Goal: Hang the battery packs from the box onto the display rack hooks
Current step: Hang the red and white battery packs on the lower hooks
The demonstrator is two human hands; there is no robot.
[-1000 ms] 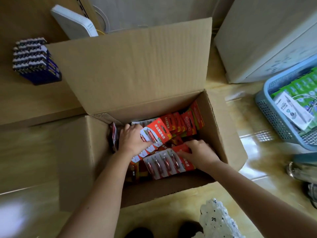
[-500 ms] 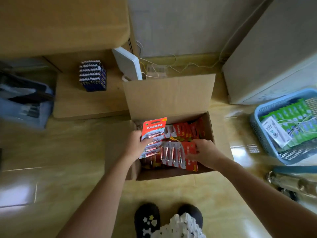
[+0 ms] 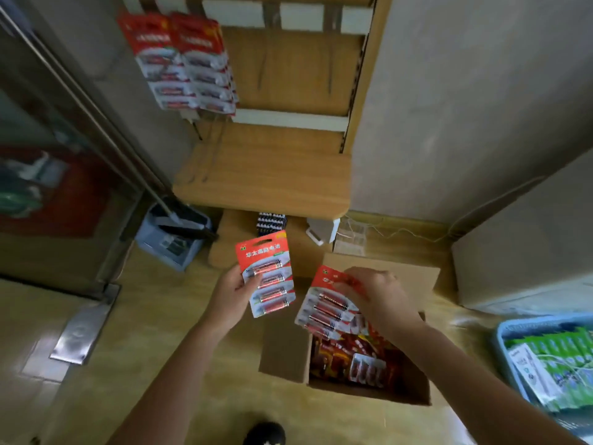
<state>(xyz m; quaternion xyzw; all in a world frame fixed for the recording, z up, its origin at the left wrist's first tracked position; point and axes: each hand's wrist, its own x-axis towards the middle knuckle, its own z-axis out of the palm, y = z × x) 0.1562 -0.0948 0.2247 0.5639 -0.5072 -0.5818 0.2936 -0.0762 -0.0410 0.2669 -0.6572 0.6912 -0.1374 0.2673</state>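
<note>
My left hand (image 3: 229, 297) grips a red battery pack (image 3: 268, 273) by its left edge, held upright above the floor, left of the box. My right hand (image 3: 377, 295) pinches the top of a second red battery pack (image 3: 324, 306), raised over the open cardboard box (image 3: 282, 348). More red packs (image 3: 359, 358) lie loose inside the box. The wooden display rack (image 3: 288, 78) stands ahead against the wall. Two columns of red battery packs (image 3: 186, 62) hang at its upper left. Bare hooks (image 3: 329, 72) stick out to the right of them.
A wooden shelf board (image 3: 263, 184) juts out at the rack's base, with a block of blue batteries (image 3: 271, 221) and a white device (image 3: 322, 229) under it. A blue basket (image 3: 545, 364) of green packs sits at right, a grey bin (image 3: 173, 239) at left.
Both hands have lifted out of the box, each with a battery pack. My view has tilted up from the box and now takes in the display rack.
</note>
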